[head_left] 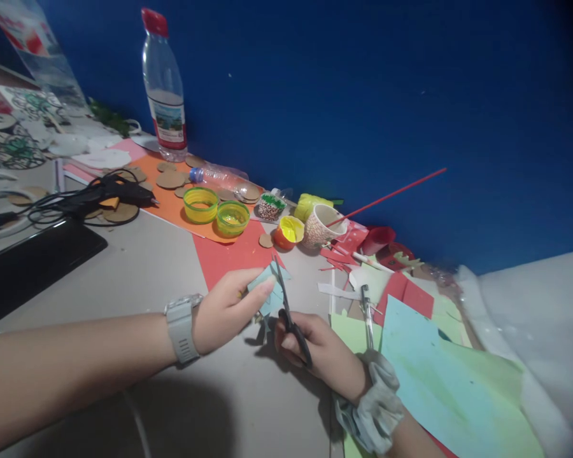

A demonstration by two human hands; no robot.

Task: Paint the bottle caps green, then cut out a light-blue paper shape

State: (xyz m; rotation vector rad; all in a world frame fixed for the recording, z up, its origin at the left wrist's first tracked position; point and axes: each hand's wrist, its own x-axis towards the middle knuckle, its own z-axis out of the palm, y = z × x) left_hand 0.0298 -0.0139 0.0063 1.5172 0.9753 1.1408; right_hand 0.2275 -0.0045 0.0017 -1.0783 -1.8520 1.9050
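My left hand point(229, 308) pinches a small piece of light blue paper point(270, 298) between thumb and fingers, a grey watch on its wrist. My right hand point(310, 350) is closed round the dark handles of a pair of scissors point(282, 289), whose blades point up and lie against the paper's right edge. A grey scrunchie circles the right wrist. Just beyond the hands lies a sheet of red paper point(224, 264). Right of my right hand is a larger light blue-green sheet point(424, 362), with a pen point(367, 315) beside it.
Yellow-green cups point(200, 205), a patterned cup point(315, 229) holding a red stick point(386, 198), and a tall bottle point(165, 95) line the blue wall point(339, 95). At left are a glue gun point(109, 191) and a black phone point(42, 264). A white bag point(535, 318) lies at right.
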